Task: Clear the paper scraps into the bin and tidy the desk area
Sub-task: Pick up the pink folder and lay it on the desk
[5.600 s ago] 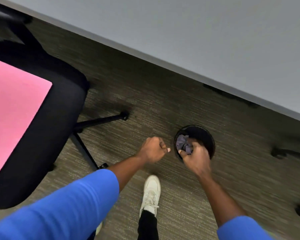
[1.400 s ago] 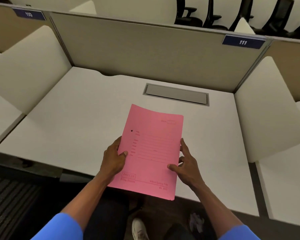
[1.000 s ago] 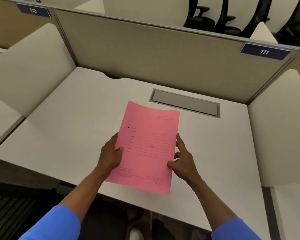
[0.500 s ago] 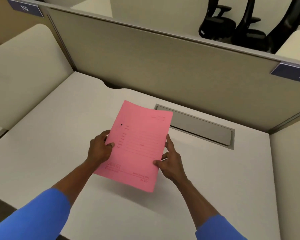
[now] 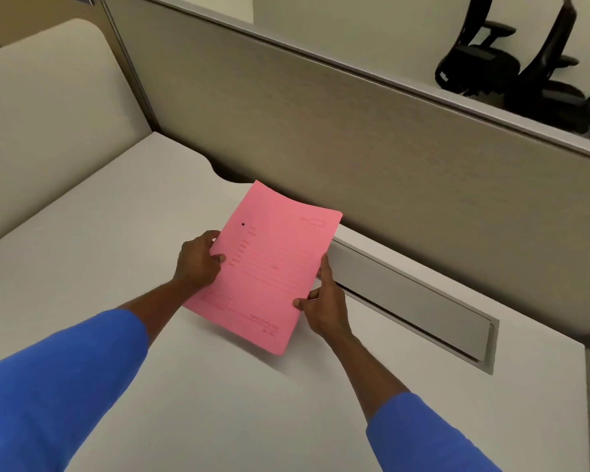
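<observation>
A pink file folder (image 5: pixel 269 264) with printed lines on its cover is held over the white desk (image 5: pixel 92 253), slightly tilted, its far corner near the back panel. My left hand (image 5: pixel 198 264) grips the folder's left edge, thumb on top. My right hand (image 5: pixel 324 306) holds the right edge near the lower corner, thumb on the cover. The folder's near edge casts a shadow on the desk, so it is lifted there. No paper scraps or bin are in view.
A grey cable-tray lid (image 5: pixel 409 301) is set into the desk just right of the folder. A beige partition (image 5: pixel 355 137) closes the back, a cream side divider (image 5: pixel 48 114) the left. Black office chairs (image 5: pixel 511 63) stand beyond the partition.
Both hands have carried the pink folder forward over the desk, toward the back panel and the cable tray. The view has come closer and turned left.
</observation>
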Action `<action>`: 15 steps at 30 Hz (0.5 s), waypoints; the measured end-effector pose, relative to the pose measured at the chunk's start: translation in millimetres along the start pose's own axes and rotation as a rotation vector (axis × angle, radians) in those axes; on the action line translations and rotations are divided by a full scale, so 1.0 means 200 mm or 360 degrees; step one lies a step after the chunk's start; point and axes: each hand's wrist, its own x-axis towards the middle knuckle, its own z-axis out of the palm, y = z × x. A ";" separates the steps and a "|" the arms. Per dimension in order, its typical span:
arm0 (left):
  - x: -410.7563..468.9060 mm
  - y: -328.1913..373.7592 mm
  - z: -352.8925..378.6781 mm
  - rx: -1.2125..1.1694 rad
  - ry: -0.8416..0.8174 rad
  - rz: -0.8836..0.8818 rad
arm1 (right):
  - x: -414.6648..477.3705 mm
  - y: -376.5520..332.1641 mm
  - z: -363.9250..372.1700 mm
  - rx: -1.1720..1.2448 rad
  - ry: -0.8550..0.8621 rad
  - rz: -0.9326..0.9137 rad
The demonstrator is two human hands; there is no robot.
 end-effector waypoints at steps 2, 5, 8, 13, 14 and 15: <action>0.08 -0.01 0.02 0.0020 -0.0005 -0.0006 | 0.08 0.01 0.03 0.0012 -0.0006 -0.0008; 0.19 -0.02 0.04 0.0085 -0.0015 0.0003 | 0.19 0.04 0.07 0.0028 -0.0007 0.0001; 0.28 -0.02 0.07 0.0166 -0.0019 0.0027 | 0.28 0.07 0.10 0.0014 0.0025 -0.0009; 0.39 -0.01 0.13 0.0277 -0.0012 0.0095 | 0.40 0.11 0.15 -0.0024 0.0099 -0.0041; 0.41 -0.01 0.14 0.0319 -0.0020 0.0120 | 0.41 0.11 0.16 -0.0020 0.0106 -0.0024; 0.42 -0.02 0.15 0.0362 -0.0035 0.0139 | 0.42 0.12 0.17 -0.0025 0.0112 -0.0012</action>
